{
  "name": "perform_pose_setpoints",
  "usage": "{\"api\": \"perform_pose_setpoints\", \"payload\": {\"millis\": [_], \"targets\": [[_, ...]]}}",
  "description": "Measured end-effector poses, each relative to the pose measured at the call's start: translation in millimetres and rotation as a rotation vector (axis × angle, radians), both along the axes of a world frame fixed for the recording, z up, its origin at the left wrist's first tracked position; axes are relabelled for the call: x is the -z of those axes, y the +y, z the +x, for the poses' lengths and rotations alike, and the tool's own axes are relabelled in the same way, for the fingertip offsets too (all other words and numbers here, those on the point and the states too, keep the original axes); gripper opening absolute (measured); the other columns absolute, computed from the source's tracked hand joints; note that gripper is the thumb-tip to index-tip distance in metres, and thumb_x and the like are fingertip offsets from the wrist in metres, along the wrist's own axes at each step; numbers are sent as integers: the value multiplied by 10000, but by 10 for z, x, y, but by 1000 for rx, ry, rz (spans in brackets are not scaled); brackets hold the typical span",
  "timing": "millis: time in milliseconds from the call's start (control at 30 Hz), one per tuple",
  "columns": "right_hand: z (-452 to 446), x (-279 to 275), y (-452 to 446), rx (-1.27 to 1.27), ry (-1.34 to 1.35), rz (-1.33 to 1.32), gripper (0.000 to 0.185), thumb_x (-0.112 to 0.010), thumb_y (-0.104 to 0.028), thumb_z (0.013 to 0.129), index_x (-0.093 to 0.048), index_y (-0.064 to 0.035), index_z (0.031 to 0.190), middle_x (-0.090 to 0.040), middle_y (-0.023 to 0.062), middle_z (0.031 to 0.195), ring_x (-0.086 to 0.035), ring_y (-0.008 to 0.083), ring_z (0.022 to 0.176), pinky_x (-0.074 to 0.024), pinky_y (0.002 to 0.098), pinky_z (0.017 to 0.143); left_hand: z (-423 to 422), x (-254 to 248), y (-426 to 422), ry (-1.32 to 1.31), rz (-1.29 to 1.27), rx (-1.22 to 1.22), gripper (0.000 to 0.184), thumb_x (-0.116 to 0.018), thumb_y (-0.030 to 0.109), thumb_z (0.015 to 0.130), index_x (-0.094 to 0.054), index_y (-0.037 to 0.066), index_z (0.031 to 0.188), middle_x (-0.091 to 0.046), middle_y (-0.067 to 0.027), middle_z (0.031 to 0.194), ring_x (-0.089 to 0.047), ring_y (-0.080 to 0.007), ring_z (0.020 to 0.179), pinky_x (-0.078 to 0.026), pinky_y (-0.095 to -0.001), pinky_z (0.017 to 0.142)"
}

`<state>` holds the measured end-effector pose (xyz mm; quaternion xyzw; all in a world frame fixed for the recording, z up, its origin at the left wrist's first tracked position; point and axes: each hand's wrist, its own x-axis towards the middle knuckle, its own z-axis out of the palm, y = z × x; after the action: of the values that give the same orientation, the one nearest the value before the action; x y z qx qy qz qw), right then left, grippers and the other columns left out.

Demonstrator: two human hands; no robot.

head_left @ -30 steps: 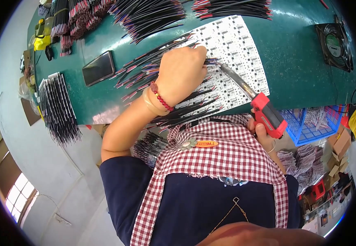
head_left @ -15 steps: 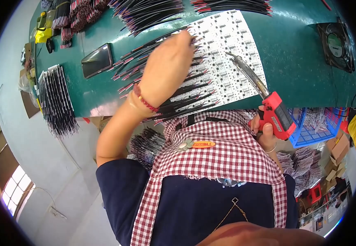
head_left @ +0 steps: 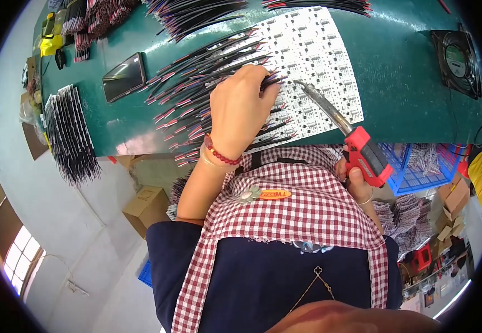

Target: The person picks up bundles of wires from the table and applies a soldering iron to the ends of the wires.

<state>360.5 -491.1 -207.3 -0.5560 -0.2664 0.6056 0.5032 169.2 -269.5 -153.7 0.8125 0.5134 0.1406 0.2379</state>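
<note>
My left hand (head_left: 240, 108), with a red bead bracelet at its wrist, is closed on a black wire (head_left: 272, 79) over a white sheet of circuit boards (head_left: 321, 72). Rows of black wires (head_left: 188, 111) with red and white ends lie under and around the hand, overlapping the sheet's left part. My right hand (head_left: 355, 178) grips a red and black soldering gun (head_left: 367, 157) at the table's front edge. Its metal tip (head_left: 302, 84) points left over the sheet, a little right of the left hand's fingertips.
A dark phone (head_left: 124, 76) lies left of the wires. Bundled wires (head_left: 199, 14) stand along the back, and another bundle (head_left: 72, 133) hangs at the left edge. A black fan (head_left: 456, 62) is at the right. Below the edge is a blue basket (head_left: 418, 172).
Compared with half a second ago, my left hand has come down toward my body and slightly right. The soldering tip has shifted left and down, closer to the left fingertips.
</note>
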Motion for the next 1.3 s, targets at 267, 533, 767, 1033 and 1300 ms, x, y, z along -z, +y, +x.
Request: {"api": "perform_pose_setpoints", "payload": {"millis": [267, 533, 767, 1033, 1300], "targets": [[-59, 1, 67, -44, -21, 70, 641, -558, -462, 883, -395, 12, 1282, -467, 29, 673, -421, 104, 579, -376, 260, 585, 38, -115, 28, -106, -43, -169, 188, -706, 151, 726, -625, 16, 830, -607, -95, 784, -591, -283, 618, -462, -354, 573], [-105, -53, 262, -63, -105, 26, 547, -538, -401, 912, -404, 15, 1241, -462, 33, 679, -430, 110, 577, -398, 274, 571, 49, -58, 101, 136, 183, -20, 164, -705, 166, 725, -639, 41, 809, -600, -63, 818, -602, -270, 679, -468, -358, 588], [-138, -79, 316, -55, -172, 48, 470, -536, -369, 920, -442, 17, 1170, -479, 41, 690, -435, 108, 574, -395, 264, 548, 80, -57, 138, 146, 144, 6, 155, -672, 161, 727, -594, 27, 726, -607, -121, 676, -595, -317, 641, -459, -400, 568], [-146, -81, 278, -44, -168, 47, 509, -552, -369, 914, -435, 26, 1213, -492, 45, 700, -444, 104, 587, -392, 255, 548, 102, -83, 143, 164, 91, -11, 201, -650, 180, 744, -564, 12, 676, -602, -151, 664, -591, -347, 624, -455, -425, 565], [-130, -121, 308, -32, -154, 72, 516, -544, -350, 919, -417, 27, 1247, -496, 42, 715, -447, 103, 589, -399, 252, 559, 97, -84, 158, 172, 69, 0, 190, -650, 186, 754, -583, 18, 696, -606, -152, 676, -592, -352, 631, -458, -422, 569]]}}
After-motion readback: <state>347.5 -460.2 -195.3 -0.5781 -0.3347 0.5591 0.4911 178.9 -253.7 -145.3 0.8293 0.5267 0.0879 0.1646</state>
